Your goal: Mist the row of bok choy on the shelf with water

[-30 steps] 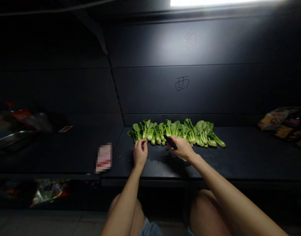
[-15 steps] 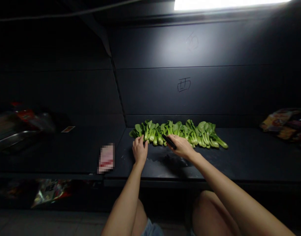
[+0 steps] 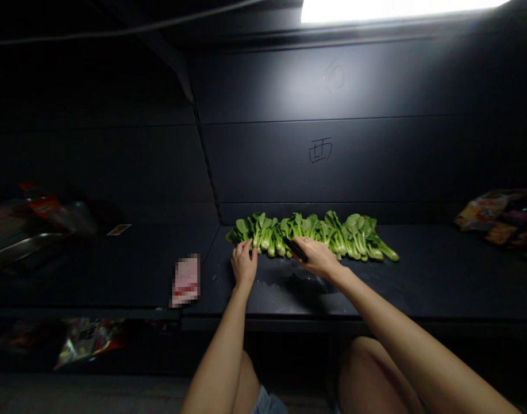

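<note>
Left hand (image 3: 244, 262) palm down at the left end of the row of greens (image 3: 356, 229); fingers bent and slightly spread, tips at the stalk bases. Cannot tell whether they pinch a stalk or only rest against it. Right hand (image 3: 318, 256) closed around a slim black object (image 3: 295, 249), in front of the middle of the row; what that object is, cannot tell.

Greens lie side by side on the dark shelf (image 3: 435, 276), leaves toward the back panel (image 3: 258, 164), pale bases toward the person; the rightmost stalk slants outward. Wet-looking patches on the shelf in front of them.

Step in hand, as I judge it: handling the greens at the row's left end. A move there calls for light fingertips, since the stalks lie tight together and one could drag its neighbours.

Writing: the character 西 (image 3: 320, 150), hand-drawn in dark strokes on the back panel, reads clearly. Fainter mark (image 3: 334, 75) above it, not legible. Pink item (image 3: 186, 282) left of the greens is pixelated. Printed packs (image 3: 496, 221) far right and a shiny bag (image 3: 88, 340) on the lower shelf: print too blurred for any brand. Small card (image 3: 119, 230) on the left: no readable text.
</note>
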Motion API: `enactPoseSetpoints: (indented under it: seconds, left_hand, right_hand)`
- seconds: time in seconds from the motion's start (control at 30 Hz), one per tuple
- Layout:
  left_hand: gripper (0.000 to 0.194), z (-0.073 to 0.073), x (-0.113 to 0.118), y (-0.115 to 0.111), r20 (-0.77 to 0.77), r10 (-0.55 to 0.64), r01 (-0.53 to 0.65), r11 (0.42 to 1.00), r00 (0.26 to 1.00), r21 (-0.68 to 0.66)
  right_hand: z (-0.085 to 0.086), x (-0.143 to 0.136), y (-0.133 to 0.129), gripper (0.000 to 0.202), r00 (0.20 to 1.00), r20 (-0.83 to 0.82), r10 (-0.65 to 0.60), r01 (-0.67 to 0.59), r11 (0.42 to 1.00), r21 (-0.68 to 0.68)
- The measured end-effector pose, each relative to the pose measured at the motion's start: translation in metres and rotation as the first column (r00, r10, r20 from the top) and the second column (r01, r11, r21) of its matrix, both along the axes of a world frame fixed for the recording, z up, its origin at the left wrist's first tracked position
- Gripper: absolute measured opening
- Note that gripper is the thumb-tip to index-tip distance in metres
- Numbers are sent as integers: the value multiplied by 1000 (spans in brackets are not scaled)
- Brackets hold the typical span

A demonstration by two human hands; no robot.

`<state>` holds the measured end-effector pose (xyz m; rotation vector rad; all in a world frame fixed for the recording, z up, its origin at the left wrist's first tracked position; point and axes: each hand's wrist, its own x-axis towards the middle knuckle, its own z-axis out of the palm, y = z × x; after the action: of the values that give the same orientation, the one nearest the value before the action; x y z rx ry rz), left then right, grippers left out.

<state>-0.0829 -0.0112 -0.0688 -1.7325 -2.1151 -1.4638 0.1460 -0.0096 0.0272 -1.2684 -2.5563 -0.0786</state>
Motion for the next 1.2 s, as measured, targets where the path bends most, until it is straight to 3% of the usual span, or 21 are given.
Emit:
enactPoseSetpoints:
  seconds: [0.27, 0.57, 0.7, 0.8, 1.0, 1.2]
  left_hand:
    - [31, -9, -21, 2, 109, 69, -75, 996, 992, 49]
    - [39, -8, -16, -2, 86, 107, -96, 988, 990, -120]
    - [41, -6, -14, -3, 83, 96, -82, 983, 992, -162]
    - [42, -5, -13, -4, 86, 77, -61, 982, 993, -176]
    - [42, -7, -12, -2, 97, 49, -34, 988, 994, -150]
    - [43, -12, -18, 1, 136, 36, -22, 994, 990, -103]
  right_hand:
    - [3, -14, -2, 21, 1000, 23, 16, -16, 1000, 3]
    - [6, -32, -6, 29, 994, 110, 1, 3, 999, -35]
    - [9, -40, -6, 29, 992, 115, -49, 51, 999, -19]
    - [9, -42, -7, 29, 993, 114, -18, 23, 999, -36]
    - [8, -50, -8, 30, 997, 64, 35, -32, 998, -53]
    - [8, -60, -6, 31, 997, 56, -45, 47, 998, -47]
